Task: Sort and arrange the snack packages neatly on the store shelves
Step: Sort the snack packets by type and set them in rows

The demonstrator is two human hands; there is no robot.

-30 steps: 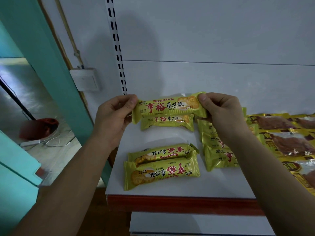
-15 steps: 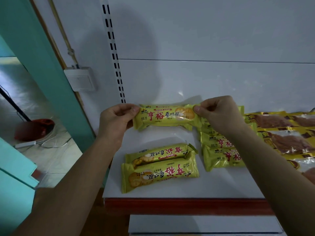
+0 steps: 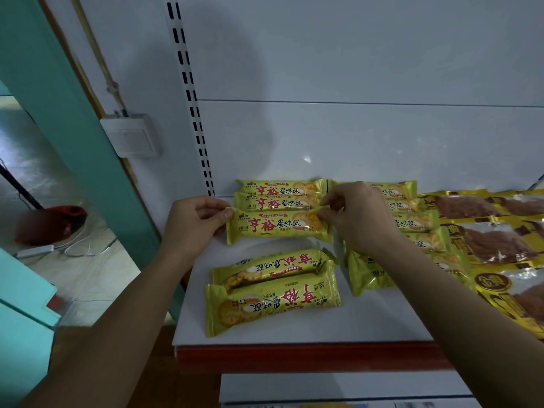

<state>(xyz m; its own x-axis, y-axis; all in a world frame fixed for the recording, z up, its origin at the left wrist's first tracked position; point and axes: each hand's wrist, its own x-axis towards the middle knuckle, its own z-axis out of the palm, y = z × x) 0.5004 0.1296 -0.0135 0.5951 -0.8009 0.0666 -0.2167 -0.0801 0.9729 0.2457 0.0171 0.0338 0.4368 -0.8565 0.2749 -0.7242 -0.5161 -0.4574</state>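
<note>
Up front: left hand (image 3: 195,220) pinching the left end seal of a yellow-green biscuit pack (image 3: 278,228), thumb and fingers curled onto it; right hand (image 3: 357,214) pinching the right end seal likewise. Pack held level, lying just in front of two matching packs (image 3: 278,195) lined up against the white back panel (image 3: 353,134), near the left rear of the white shelf (image 3: 382,316). Nearer the red front edge (image 3: 309,356), two more packs (image 3: 273,290) lying upside-down, overlapping, slightly askew. Right forearm crossing over a further column of the same packs (image 3: 412,222), hiding much of it. Beyond that, gold pouches of brown snack (image 3: 494,240) filling the right end. Slotted upright (image 3: 191,113) rising at the shelf's left rear corner. Left of that, a white wall box (image 3: 129,136), a teal door frame (image 3: 59,98), and a blurred red object (image 3: 50,223) on the floor.
</note>
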